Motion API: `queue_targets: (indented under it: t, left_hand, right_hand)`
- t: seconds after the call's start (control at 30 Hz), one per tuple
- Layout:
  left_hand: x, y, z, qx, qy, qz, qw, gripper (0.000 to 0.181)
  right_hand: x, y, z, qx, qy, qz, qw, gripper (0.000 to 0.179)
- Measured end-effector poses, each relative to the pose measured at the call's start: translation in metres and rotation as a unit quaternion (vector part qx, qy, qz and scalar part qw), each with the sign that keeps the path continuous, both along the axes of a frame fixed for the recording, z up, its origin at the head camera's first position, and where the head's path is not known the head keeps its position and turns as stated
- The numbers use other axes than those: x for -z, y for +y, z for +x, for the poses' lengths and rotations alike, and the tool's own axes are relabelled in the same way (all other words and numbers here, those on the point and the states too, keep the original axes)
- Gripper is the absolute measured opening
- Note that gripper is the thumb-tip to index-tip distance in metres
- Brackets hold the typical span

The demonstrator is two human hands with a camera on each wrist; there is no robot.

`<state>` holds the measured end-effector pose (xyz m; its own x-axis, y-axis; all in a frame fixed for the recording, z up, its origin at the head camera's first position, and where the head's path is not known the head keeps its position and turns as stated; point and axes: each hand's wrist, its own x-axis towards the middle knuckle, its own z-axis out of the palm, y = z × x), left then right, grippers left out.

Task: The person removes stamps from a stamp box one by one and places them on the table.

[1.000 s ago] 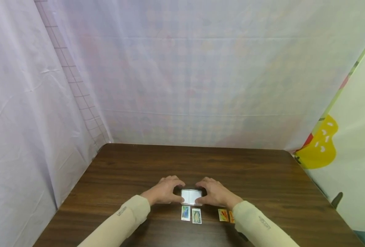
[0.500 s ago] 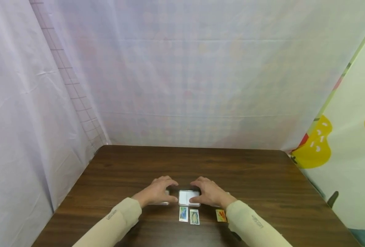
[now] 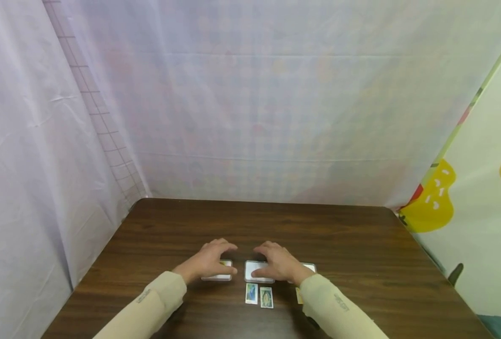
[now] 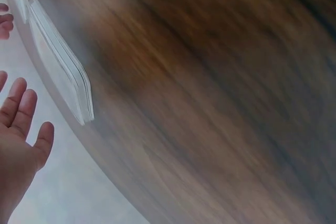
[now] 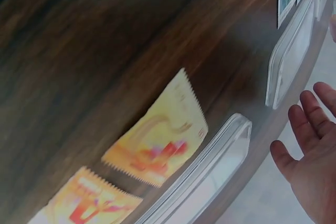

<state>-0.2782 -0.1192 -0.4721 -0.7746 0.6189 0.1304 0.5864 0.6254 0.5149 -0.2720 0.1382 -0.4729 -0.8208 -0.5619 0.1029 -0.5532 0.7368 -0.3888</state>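
My left hand (image 3: 211, 259) hovers over a flat clear case (image 3: 218, 278) with white inside, fingers relaxed and holding nothing. Over the right part of the middle case (image 3: 251, 271) is my right hand (image 3: 277, 262), likewise relaxed, thumb and fingers apart. A third case (image 3: 310, 267) lies partly hidden behind the right hand. Just in front of the middle case are a blue stamp (image 3: 251, 294) and a greenish stamp (image 3: 266, 297). The right wrist view shows an orange-yellow stamp (image 5: 163, 135) and a second orange stamp (image 5: 89, 203) beside the right-hand case (image 5: 210, 177).
A dark wood-grain table (image 3: 335, 235) bears everything. Behind it hangs a pale curtain (image 3: 258, 117), with a white one (image 3: 26, 165) at the left. A white cloth with yellow shapes (image 3: 430, 202) hangs along the right side.
My hands have moved apart from the middle case; the left has gone leftward over the left case, the right a little left. The view has shifted slightly. Cases and stamps stay put.
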Motion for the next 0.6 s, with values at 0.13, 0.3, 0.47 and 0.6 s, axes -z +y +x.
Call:
queue_targets:
  t: [0.13,0.3,0.47,0.6]
  left_hand:
    - [0.001,-0.007,0.0,-0.004,0.004,0.003,1.0,0.065]
    - [0.0,-0.017,0.002,-0.017,-0.006,0.003,0.9998,0.065]
    - [0.0,-0.029,0.006,-0.032,-0.012,0.002,0.9994,0.066]
    - [0.003,-0.037,0.008,-0.04,-0.014,0.001,0.9991,0.068]
  right_hand:
    - [0.001,-0.006,0.0,-0.004,0.007,0.001,1.0,0.069]
    - [0.001,-0.015,-0.001,-0.001,0.001,0.003,1.0,0.071]
    - [0.001,-0.025,0.001,-0.006,0.005,0.005,1.0,0.071]
    - [0.004,-0.031,0.001,-0.003,-0.001,0.007,1.0,0.072]
